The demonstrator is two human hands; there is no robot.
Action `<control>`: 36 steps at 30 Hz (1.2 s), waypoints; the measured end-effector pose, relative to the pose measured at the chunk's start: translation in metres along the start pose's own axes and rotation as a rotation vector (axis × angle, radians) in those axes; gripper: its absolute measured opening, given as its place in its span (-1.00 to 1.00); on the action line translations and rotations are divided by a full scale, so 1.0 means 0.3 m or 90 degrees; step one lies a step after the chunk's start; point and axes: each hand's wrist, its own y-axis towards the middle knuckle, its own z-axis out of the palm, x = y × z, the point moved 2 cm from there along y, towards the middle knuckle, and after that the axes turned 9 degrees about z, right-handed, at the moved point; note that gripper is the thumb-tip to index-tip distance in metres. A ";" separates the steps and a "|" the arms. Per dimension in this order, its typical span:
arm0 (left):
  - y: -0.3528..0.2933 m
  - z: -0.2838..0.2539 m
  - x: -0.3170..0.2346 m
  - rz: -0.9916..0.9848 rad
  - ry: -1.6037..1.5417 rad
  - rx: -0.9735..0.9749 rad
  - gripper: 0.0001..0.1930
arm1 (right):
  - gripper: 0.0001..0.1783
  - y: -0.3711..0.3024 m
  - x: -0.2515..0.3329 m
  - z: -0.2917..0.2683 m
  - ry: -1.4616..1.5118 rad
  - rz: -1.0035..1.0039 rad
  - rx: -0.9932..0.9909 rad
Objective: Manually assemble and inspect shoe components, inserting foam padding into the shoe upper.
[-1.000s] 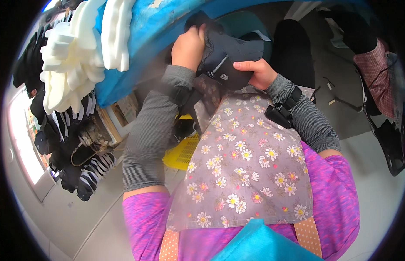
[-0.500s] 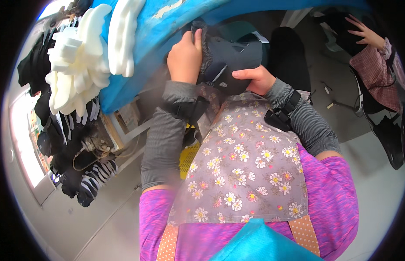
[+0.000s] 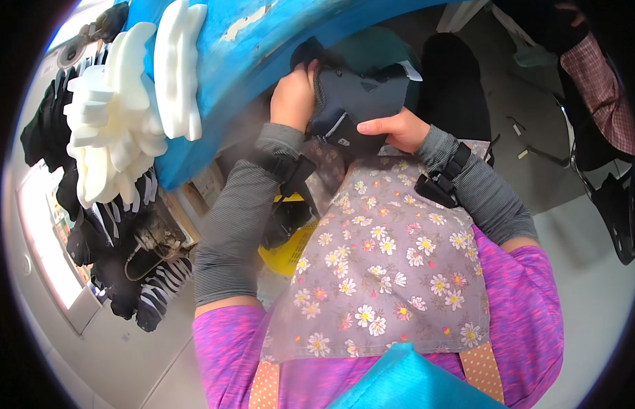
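Both my hands hold a dark grey fabric piece (image 3: 358, 102), shaped like a shoe upper, just below the edge of a blue worktable (image 3: 276, 41). My left hand (image 3: 293, 99) grips its left side with fingers curled over the top. Underneath, at the right, my right hand (image 3: 392, 129) clasps it with the thumb laid along its lower edge. Grey sleeves and dark wrist straps cover my forearms. A grey flowered apron (image 3: 379, 259) lies over my lap below the piece.
White foam cut-outs (image 3: 126, 116) are stacked on the blue table at the left. Dark and striped shoe uppers (image 3: 133, 273) hang in a bunch below them. A yellow basket (image 3: 290, 249) stands under my left arm. Another person's checked sleeve (image 3: 597, 82) shows at the upper right.
My hands have drawn the dark piece a little lower and closer to me. My left elbow has swung inward.
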 end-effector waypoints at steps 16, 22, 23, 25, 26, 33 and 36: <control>-0.054 -0.101 -0.095 -0.048 0.094 -0.172 -0.57 | -0.57 -0.013 -0.007 0.015 0.055 0.012 0.002; -0.026 -0.040 -0.048 -0.062 -0.014 -0.096 -0.54 | -0.57 0.017 -0.008 -0.026 -0.006 0.002 -0.001; -0.018 -0.020 -0.030 -0.034 -0.052 -0.087 -0.54 | -0.57 0.015 -0.009 -0.029 -0.001 0.004 -0.002; -0.005 0.010 0.016 -0.018 -0.061 -0.078 -0.55 | -0.57 0.013 -0.004 -0.025 -0.023 0.005 -0.002; -0.002 0.022 0.037 -0.002 -0.072 -0.074 -0.56 | -0.57 0.020 0.003 -0.015 -0.022 0.004 -0.001; -0.032 0.033 0.014 -0.003 -0.097 -0.140 -0.55 | -0.56 -0.003 -0.018 -0.006 0.047 0.026 -0.022; -0.036 -0.035 -0.032 -0.049 -0.075 -0.161 -0.55 | -0.47 -0.007 -0.016 0.005 0.041 0.028 -0.007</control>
